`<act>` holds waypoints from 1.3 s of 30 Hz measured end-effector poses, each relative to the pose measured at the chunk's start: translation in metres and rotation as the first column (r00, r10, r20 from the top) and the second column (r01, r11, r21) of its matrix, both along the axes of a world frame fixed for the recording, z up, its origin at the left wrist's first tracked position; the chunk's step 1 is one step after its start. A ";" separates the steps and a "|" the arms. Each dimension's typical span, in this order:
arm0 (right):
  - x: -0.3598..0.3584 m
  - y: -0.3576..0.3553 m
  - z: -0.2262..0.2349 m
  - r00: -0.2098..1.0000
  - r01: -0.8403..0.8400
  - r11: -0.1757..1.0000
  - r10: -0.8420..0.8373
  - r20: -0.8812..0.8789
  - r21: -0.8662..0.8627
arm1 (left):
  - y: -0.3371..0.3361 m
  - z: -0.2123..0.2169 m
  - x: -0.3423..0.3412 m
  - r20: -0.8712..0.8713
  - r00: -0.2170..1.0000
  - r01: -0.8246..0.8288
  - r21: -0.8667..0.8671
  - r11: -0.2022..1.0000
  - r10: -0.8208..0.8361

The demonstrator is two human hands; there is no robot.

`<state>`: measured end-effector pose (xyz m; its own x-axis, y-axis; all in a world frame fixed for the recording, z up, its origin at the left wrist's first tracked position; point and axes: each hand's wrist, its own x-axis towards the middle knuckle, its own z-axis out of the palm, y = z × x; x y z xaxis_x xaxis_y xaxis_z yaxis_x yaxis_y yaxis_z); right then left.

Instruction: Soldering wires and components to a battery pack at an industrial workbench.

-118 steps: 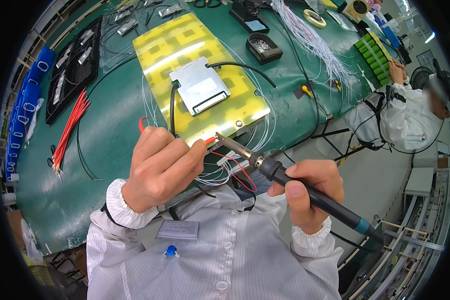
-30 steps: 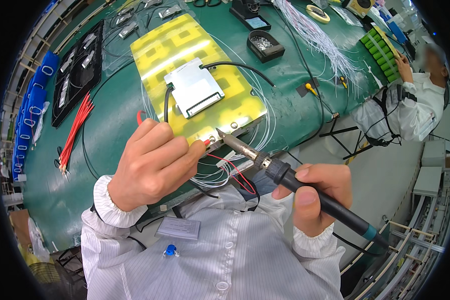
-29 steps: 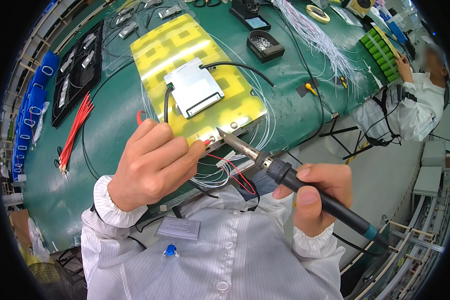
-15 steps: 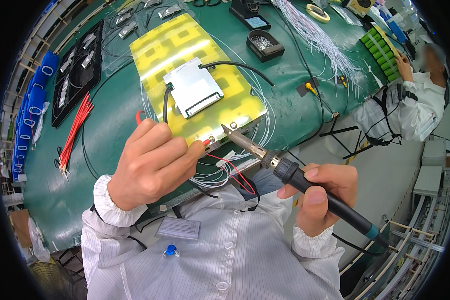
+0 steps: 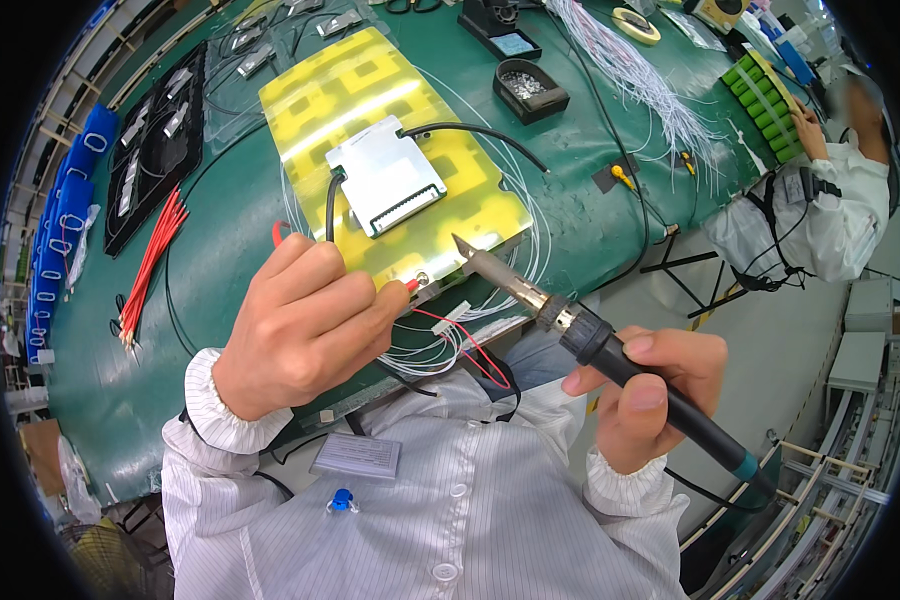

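In front of me on the bench lies a yellow-covered battery pack (image 5: pixel 315 115), with a flat white circuit module (image 5: pixel 382 165) on top and black cables leaving it. My left hand (image 5: pixel 305 335) is closed on a red wire (image 5: pixel 412 286), pinched between thumb and fingers. The wire's end meets a shiny round solder spot (image 5: pixel 422 279) at the pack's near edge. My right hand (image 5: pixel 660 390) grips the black handle of a soldering iron (image 5: pixel 595 345). Its tip points over the pack's near right corner, apart from the wire; whether it touches the cover I cannot tell.
Thin white wires with a connector (image 5: pixel 452 318) hang at the pack's near edge. Red wires (image 5: pixel 152 262) and a black tray (image 5: pixel 155 140) lie left. Beyond the pack stand a soldering stand (image 5: pixel 490 25) and a small black box (image 5: pixel 530 90). A co-worker (image 5: pixel 810 210) handles green cells (image 5: pixel 762 105) at right.
The soldering iron and my right hand have shifted slightly right, and the tip has moved a little up and away from the near edge. My left hand holds nearly still with the red wire.
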<state>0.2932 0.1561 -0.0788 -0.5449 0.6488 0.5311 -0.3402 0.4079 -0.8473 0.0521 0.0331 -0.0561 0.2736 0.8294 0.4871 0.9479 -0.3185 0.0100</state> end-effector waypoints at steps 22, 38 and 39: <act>-0.010 -0.001 0.003 0.968 0.249 0.966 -0.250 0.002 0.064 | 0.001 0.001 -0.001 0.009 1.000 0.001 -0.002 1.000 -0.001; -0.005 -0.001 0.002 0.968 0.248 0.967 -0.249 0.011 0.054 | 0.001 0.001 0.000 0.019 1.000 -0.002 -0.009 1.000 0.002; -0.005 -0.001 0.002 0.968 0.249 0.967 -0.250 0.010 0.054 | 0.001 0.001 0.000 0.021 1.000 -0.003 -0.011 1.000 0.003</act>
<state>0.2881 0.1551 -0.0773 -0.3787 0.7369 0.5599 -0.2078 0.5218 -0.8274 0.0519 0.0337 -0.0552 0.2606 0.8354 0.4839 0.9484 -0.3152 0.0334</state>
